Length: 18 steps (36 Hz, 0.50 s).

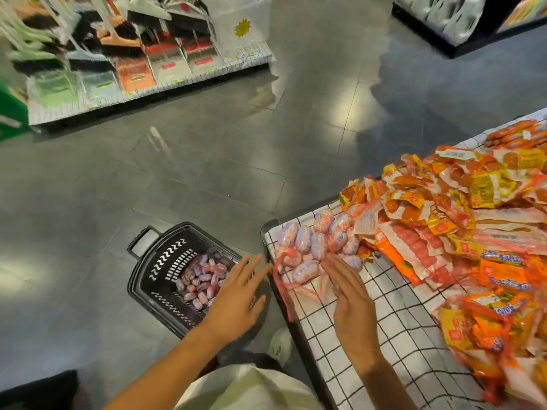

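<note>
Right hand [353, 303] is flat with straight fingers, holding nothing, its tips at the netted sausages [313, 244] just ahead on the table [384, 335]. Left hand [236, 294] is spread wide and empty, over the floor basket [159, 261] beneath and to its left. Packets [444, 217] are piled to the right of the right hand.

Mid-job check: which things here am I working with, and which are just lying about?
In the job: netted sausages, black basket holding more, left hand, right hand, both open.
Lying about: orange packets, checked cloth, shelf of brooms.
</note>
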### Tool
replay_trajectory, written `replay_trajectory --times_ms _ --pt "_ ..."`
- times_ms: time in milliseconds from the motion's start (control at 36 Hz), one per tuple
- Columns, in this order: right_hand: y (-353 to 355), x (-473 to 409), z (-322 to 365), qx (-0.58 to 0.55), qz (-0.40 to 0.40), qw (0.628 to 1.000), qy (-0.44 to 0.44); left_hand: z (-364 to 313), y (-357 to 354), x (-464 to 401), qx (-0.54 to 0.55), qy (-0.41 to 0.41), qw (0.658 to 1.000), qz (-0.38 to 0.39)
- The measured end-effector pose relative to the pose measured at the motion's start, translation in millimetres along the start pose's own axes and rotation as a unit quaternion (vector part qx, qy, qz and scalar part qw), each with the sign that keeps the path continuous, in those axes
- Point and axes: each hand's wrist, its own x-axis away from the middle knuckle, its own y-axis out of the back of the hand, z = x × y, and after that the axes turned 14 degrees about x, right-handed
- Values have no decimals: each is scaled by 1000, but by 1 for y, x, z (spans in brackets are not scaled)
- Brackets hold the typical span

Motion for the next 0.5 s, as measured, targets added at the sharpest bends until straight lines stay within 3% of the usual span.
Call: replay_trajectory --times_ms 83,250,500 --pt "-14 -3 26 5 5 999 37 21 21 30 11 35 999 -25" --pt "-72 5 84 17 113 992 53 76 59 107 38 103 992 -68" --pt "-191 24 145 114 369 921 49 178 73 233 133 303 937 -114"
